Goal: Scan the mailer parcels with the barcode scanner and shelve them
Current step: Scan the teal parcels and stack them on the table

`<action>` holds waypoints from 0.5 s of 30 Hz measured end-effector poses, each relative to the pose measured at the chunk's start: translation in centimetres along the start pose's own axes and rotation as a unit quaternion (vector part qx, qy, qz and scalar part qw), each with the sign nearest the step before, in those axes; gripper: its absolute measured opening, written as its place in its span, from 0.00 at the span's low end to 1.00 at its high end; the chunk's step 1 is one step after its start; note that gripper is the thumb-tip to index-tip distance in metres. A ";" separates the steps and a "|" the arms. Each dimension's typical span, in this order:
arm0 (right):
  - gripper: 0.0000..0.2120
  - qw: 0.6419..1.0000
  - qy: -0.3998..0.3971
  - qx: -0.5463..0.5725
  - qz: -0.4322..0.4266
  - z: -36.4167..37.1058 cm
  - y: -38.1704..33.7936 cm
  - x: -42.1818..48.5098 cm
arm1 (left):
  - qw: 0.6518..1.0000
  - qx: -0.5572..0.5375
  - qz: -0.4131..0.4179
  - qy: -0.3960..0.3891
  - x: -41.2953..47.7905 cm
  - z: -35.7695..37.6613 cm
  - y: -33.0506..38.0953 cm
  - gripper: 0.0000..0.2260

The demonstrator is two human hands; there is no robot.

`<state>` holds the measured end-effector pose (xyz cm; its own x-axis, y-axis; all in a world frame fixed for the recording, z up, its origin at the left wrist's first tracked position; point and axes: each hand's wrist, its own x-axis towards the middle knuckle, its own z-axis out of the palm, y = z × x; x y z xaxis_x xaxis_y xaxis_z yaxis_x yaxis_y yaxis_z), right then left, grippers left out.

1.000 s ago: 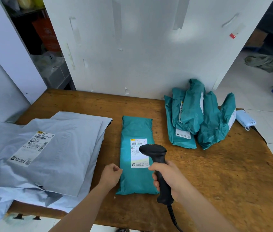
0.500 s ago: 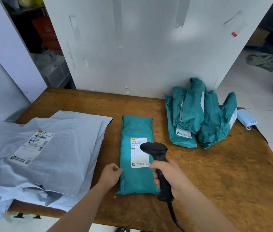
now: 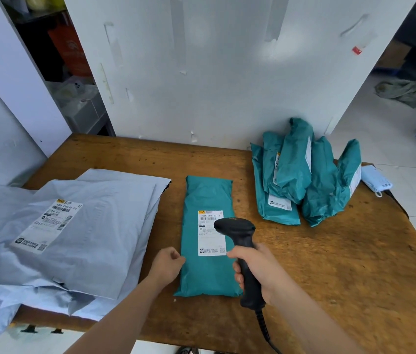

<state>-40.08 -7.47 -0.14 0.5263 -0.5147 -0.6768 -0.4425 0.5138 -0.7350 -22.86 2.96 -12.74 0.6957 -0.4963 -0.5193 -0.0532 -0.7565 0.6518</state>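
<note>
Fingers (image 3: 238, 276) of right hand (image 3: 261, 272) round scanner (image 3: 235, 227), label (image 3: 210, 247) partly hidden

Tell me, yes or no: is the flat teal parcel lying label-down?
No, the teal parcel lies with its white label facing up, just beneath the scanner held in the right hand.

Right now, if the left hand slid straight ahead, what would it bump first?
Most likely the teal parcel lying flat: the left hand has curled fingers pointing at its left edge, seemingly touching.
</note>
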 end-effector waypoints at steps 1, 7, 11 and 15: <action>0.04 1.000 0.001 -0.001 -0.001 -0.1 0.0 0.0 | 0.998 0.046 0.021 0.024 -0.2 -0.3 0.3 0.11; 0.05 1.000 0.010 0.004 -0.004 -1.0 0.1 0.3 | 0.837 0.526 0.133 0.069 -3.1 -2.9 3.0 0.09; 0.05 1.000 0.005 0.005 0.004 -0.8 0.3 0.5 | 0.744 0.663 0.068 -0.054 -3.1 -3.5 2.4 0.14; 0.06 1.000 0.000 0.009 0.010 -0.6 0.2 0.3 | 0.716 0.682 0.100 -0.107 -3.2 -2.6 3.6 0.09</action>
<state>-40.44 -7.96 -0.52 0.5182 -0.5041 -0.6909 -0.4395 0.5360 -0.7208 -23.42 2.92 -7.30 0.4581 -0.5963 -0.6592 -0.8889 -0.3009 -0.3455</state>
